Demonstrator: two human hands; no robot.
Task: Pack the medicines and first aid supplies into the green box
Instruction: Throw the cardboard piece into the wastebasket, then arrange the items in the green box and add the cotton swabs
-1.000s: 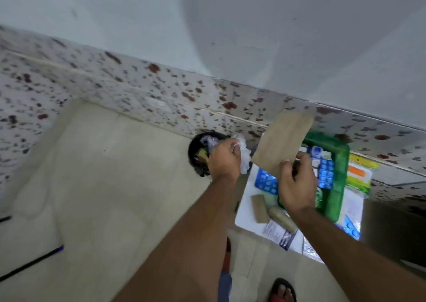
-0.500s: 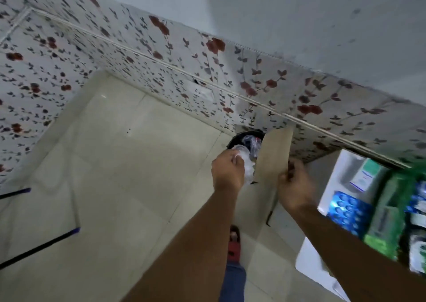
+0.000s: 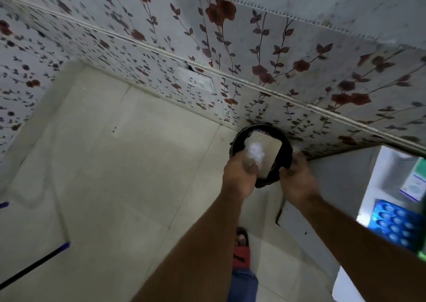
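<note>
My left hand [image 3: 241, 175] is closed on a crumpled white wrapper [image 3: 254, 152] over a black round bin [image 3: 286, 148] that stands on the floor against the wall. A brown cardboard sheet [image 3: 270, 155] tilts down into the bin's mouth. My right hand [image 3: 297, 177] has its fingers curled at the sheet's lower edge, by the bin's rim. At the right edge a white table [image 3: 382, 177] carries a blue blister pack [image 3: 397, 223] and a white and teal medicine box [image 3: 415, 183]. Only a green sliver of the green box [image 3: 422, 253] shows.
The floral-papered wall [image 3: 265, 55] runs behind the bin. Pale floor tiles [image 3: 119, 181] spread to the left. My foot in a red sandal [image 3: 241, 253] stands below the hands, close to the table's side.
The view swung left and down, away from the table. Both hands moved from above the table to the bin, and the cardboard sheet went from upright in the air down into the bin's mouth.
</note>
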